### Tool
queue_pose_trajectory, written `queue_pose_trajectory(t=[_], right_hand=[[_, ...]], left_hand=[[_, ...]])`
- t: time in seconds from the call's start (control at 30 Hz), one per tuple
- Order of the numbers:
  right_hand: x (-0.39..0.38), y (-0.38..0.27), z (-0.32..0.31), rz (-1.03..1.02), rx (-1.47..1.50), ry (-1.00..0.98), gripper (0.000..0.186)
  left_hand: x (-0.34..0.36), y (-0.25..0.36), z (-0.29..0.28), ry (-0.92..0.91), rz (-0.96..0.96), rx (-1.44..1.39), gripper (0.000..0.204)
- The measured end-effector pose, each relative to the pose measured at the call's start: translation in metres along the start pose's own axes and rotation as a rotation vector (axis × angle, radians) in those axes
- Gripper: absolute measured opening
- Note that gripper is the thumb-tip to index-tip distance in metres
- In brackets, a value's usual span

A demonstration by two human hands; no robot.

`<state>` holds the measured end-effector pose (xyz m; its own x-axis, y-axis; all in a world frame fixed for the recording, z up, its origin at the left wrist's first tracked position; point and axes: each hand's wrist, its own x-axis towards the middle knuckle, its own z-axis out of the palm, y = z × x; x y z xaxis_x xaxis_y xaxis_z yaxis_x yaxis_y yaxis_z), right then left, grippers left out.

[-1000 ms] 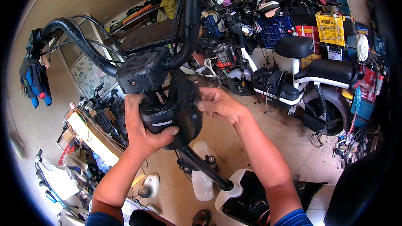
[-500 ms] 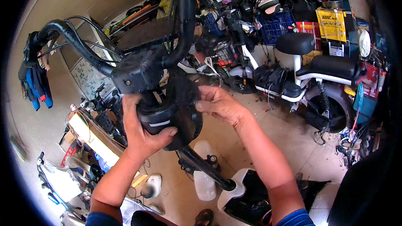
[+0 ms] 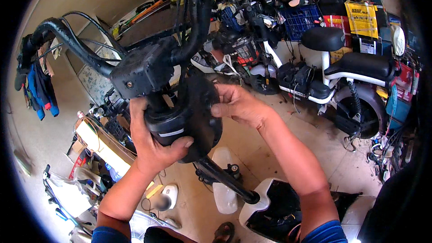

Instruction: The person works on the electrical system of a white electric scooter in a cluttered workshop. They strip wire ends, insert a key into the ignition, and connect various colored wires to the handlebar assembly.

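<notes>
A black plastic housing (image 3: pixel 200 128) with a pale strip on its near face sits around the steering column, just under the black clamp block (image 3: pixel 146 69) of a bent black handlebar (image 3: pixel 74 47). My left hand (image 3: pixel 155 148) is wrapped round the housing's left side, thumb lying across the front. At the right edge, my right hand (image 3: pixel 240 108) pinches the housing between thumb and fingers; its fingertips are partly hidden behind it. Below, a black tube (image 3: pixel 227 180) slants down to the white body (image 3: pixel 256 211) of the scooter, which has a dark open hollow.
A white scooter with a black seat (image 3: pixel 357 69) stands at the right, before a blue crate (image 3: pixel 300 20) and heaped parts. On the left are a long pale box (image 3: pixel 101 144) and clutter. A fan guard (image 3: pixel 148 227) lies near my legs.
The handlebar and clamp block have shifted slightly left and look a little closer, while the background has slid right. Both hands keep their hold on the housing.
</notes>
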<state>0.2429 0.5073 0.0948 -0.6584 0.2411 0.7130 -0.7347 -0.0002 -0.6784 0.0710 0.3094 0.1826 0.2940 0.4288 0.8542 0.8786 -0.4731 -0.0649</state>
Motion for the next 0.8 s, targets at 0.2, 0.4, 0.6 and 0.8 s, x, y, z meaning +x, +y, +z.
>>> queue_pose_trajectory(t=[0.2, 0.4, 0.6, 0.8], right_hand=[[-0.006, 0.008, 0.008, 0.034, 0.107, 0.155, 0.048], [-0.008, 0.004, 0.013, -0.003, 0.100, 0.120, 0.051], [-0.004, 0.007, 0.008, 0.009, 0.170, 0.075, 0.056], [-0.002, 0.003, 0.011, 0.028, 0.236, 0.061, 0.058]], left_hand=[[-0.001, 0.000, 0.004, 0.034, -0.006, 0.031, 0.096], [-0.001, -0.001, 0.001, 0.034, 0.042, 0.089, 0.096], [-0.001, 0.001, 0.002, 0.028, 0.011, 0.056, 0.096], [0.000, 0.000, 0.004, 0.026, 0.044, 0.017, 0.097]])
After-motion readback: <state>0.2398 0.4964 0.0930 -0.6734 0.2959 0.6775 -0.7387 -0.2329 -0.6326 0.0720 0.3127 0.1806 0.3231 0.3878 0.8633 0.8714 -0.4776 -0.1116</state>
